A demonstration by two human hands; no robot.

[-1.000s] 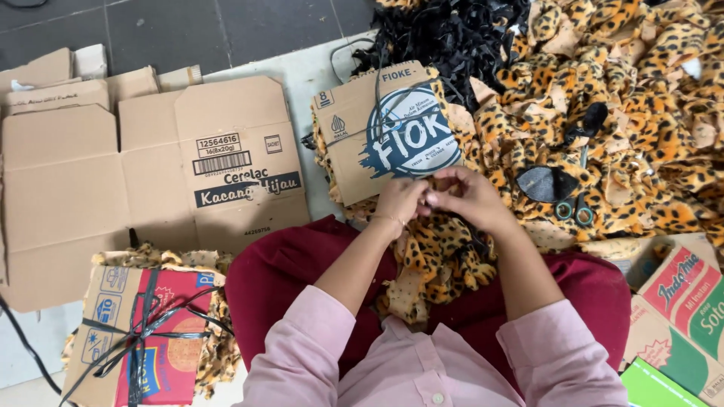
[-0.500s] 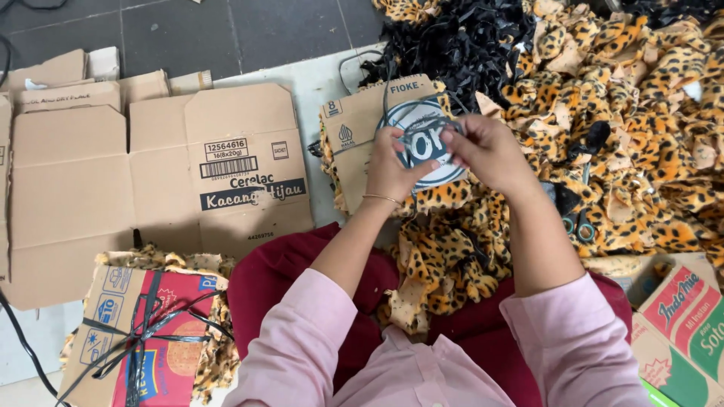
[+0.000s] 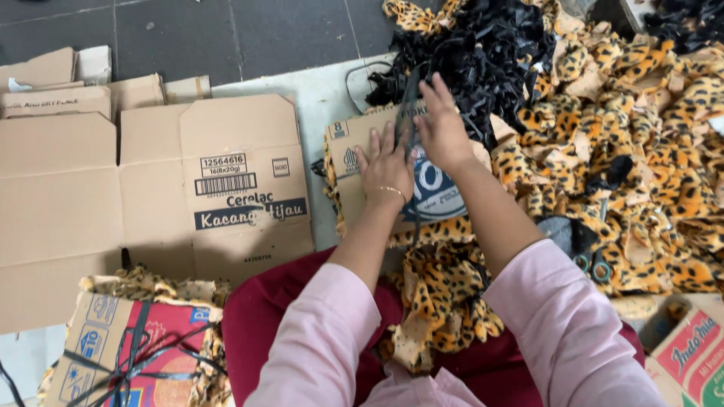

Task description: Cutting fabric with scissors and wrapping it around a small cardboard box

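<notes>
The right hand (image 3: pixel 441 128) has its fingers curled round a dark strap (image 3: pixel 411 98), a loose grip that draws the strap up tight over the top edge of a small cardboard piece (image 3: pixel 354 151). How firmly the fingers close I cannot tell, since the back of the hand hides them. The left hand (image 3: pixel 386 167) lies flat and open on that same cardboard piece, fingers spread, pressing it down and holding nothing; a thin bracelet (image 3: pixel 392 191) sits at its wrist. The strap runs down between the two hands and across the printed round blue mark on the cardboard. Leopard-print fabric (image 3: pixel 441 301) shows from under the cardboard piece and spills down onto the person's dark red lap (image 3: pixel 260 316).

Just beyond the right hand lies a heap of black straps (image 3: pixel 483 53), and to the right of it a wide pile of leopard-print pieces (image 3: pixel 641 143) with green-handled scissors (image 3: pixel 592 264) lying among them. To the left, on the floor, a large flattened carton (image 3: pixel 151 196) is spread out. Near the left elbow sits a bundle in red printed cardboard (image 3: pixel 139 350), tied across with black strap and showing leopard-print cloth at its edges. At the lower right corner is a red and green box (image 3: pixel 690 354).
</notes>
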